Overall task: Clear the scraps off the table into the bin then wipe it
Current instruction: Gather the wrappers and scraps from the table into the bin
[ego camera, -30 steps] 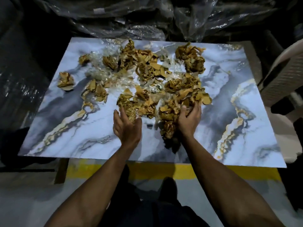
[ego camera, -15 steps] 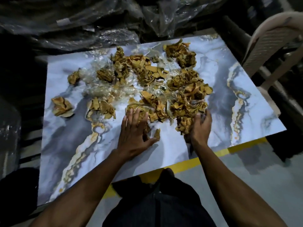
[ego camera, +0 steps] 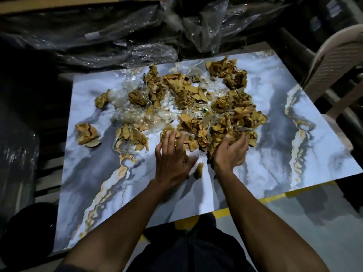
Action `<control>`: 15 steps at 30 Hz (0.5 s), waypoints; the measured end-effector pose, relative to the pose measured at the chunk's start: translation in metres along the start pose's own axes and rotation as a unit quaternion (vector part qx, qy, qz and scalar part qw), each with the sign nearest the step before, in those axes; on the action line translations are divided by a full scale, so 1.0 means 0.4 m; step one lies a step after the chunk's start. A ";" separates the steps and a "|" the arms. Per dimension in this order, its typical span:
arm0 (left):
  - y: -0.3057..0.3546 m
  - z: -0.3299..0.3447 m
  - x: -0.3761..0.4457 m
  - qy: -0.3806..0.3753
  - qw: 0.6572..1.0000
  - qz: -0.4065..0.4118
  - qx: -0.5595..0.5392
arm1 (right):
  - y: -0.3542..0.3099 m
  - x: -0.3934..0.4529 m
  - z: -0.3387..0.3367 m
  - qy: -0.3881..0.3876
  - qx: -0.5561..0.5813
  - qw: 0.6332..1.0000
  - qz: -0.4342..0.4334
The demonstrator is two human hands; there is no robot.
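Head view: your left hand (ego camera: 172, 161) flat, fingers spread, pressing near edge of scraps (ego camera: 196, 107). Your right hand (ego camera: 230, 154) cupped, grasping crumpled brown clump. Scraps heaped mid-counter (ego camera: 294, 163), clear film mixed in; one crumb (ego camera: 199, 169) lies between hands.

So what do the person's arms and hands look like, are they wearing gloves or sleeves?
No gloves and no sleeves show: the left hand and right hand are bare, and both forearms are uncovered as far as the picture's lower edge. No watch, ring or bracelet is visible. Below them the person wears dark clothing.
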State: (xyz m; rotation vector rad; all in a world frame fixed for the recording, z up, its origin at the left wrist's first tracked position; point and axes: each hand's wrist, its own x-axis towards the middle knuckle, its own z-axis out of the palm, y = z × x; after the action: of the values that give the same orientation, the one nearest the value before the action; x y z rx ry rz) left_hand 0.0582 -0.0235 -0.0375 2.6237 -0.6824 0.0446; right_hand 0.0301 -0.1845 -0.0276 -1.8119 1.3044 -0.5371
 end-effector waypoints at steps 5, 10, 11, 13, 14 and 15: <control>-0.076 -0.076 -0.014 0.081 0.992 -0.086 -0.046 | -0.009 -0.037 -0.044 0.045 -0.042 0.995 -0.082; -0.217 -0.160 0.012 0.169 0.946 -0.263 -0.084 | -0.039 -0.104 -0.043 0.031 -0.099 0.962 -0.254; -0.250 -0.174 0.022 0.178 0.933 -0.297 -0.098 | -0.045 -0.115 -0.042 0.017 -0.114 0.953 -0.280; -0.312 -0.201 0.043 0.206 0.905 -0.355 -0.113 | -0.052 -0.130 -0.041 -0.022 -0.143 0.938 -0.313; -0.341 -0.211 0.052 0.216 0.889 -0.383 -0.124 | -0.053 -0.134 -0.043 -0.040 -0.155 0.934 -0.320; -0.367 -0.221 0.062 0.214 0.875 -0.412 -0.139 | -0.055 -0.136 -0.047 -0.052 -0.165 0.931 -0.323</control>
State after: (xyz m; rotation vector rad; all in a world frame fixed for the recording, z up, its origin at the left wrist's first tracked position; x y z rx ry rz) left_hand 0.1558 0.1172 -0.0121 2.2889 0.5575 0.2409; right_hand 0.0086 -0.1387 0.0072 -2.5302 0.7293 -0.5753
